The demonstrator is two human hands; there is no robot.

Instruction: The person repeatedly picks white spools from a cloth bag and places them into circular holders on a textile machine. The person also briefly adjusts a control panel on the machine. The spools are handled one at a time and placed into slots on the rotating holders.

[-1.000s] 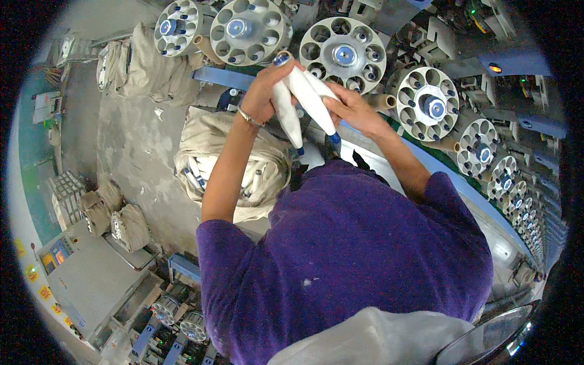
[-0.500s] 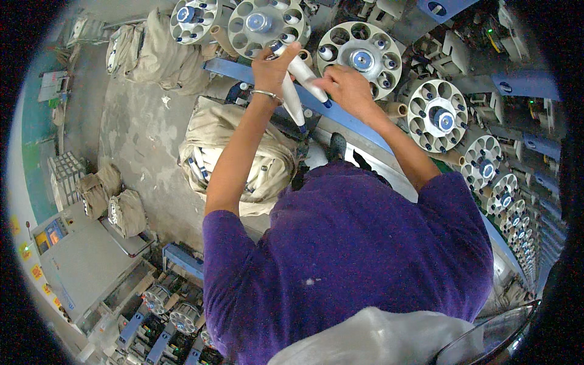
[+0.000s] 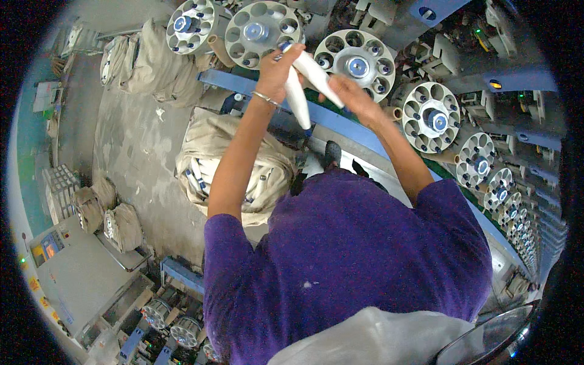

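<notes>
My left hand (image 3: 275,74) is closed round the upper ends of two white yarn bobbins with dark blue tube ends. One bobbin (image 3: 297,102) hangs almost straight down from the fist, while the other bobbin (image 3: 319,76) slants down to the right. Beside the slanted bobbin's lower end is my right hand (image 3: 351,98), blurred by motion; whether its fingers grip the yarn cannot be made out. Just beyond both hands stands a round magazine (image 3: 358,67) with a blue hub and bobbins in several of its pockets. Left of it is another round magazine (image 3: 256,31).
A beige cloth sack (image 3: 210,131) of bobbins stands below my left forearm. A blue rail (image 3: 228,82) runs along the machine in front of me. More round magazines (image 3: 431,115) recede to the right. Filled sacks (image 3: 152,58) sit on the floor at upper left.
My right hand has shifted slightly right and down along the slanted bobbin. My left hand still holds both bobbins, and the whole view has shifted a little.
</notes>
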